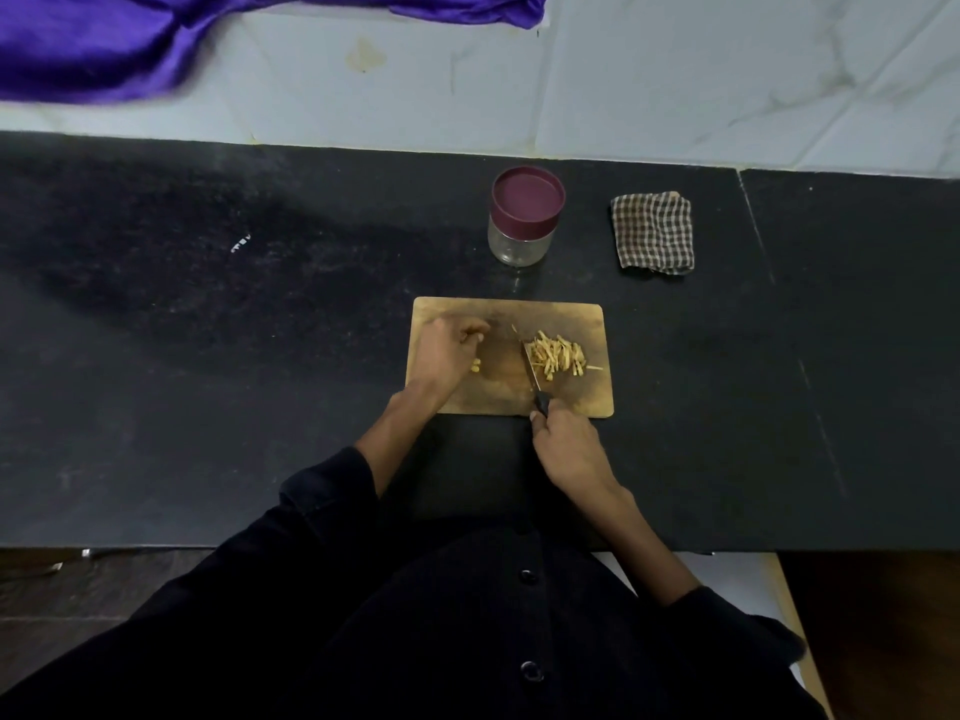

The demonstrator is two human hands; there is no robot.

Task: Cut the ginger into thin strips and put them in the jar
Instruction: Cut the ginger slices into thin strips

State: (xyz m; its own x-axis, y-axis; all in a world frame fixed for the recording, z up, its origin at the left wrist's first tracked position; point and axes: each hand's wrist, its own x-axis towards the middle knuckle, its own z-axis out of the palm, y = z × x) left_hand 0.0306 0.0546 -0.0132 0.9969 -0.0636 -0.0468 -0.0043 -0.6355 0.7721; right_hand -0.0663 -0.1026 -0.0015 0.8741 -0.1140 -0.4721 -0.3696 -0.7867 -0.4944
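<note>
A purple satin cloth (156, 39), cut off by the top and left edges, drapes over the pale marble-look wall tiles (675, 70) above a black stone counter (208, 356). On the counter lies a wooden cutting board (571, 314), where a person in a dark buttoned garment works. The left hand (449, 353) rests on the board's left part with its fingers curled under; whether they pinch anything is hidden by the back of the hand. A small yellow ginger piece (475, 364) lies on the board just beside that hand, touching or nearly touching the knuckles. To its right a knife (531, 367) stands with its blade on the board, the edge pressed against the left side of a heap of ginger strips (558, 354) piled on the board's right half; one thin strip pokes out to the right. The right hand (569, 449) grips the knife's black handle at the board's near edge, fingers wrapped round it, most of the handle hidden inside the fist. Beyond the board stands a clear glass jar (519, 244), its maroon lid (528, 194) on; nothing can be made out inside. Farther right lies a folded brown-and-white checked cloth (653, 232), well apart from the board.
</note>
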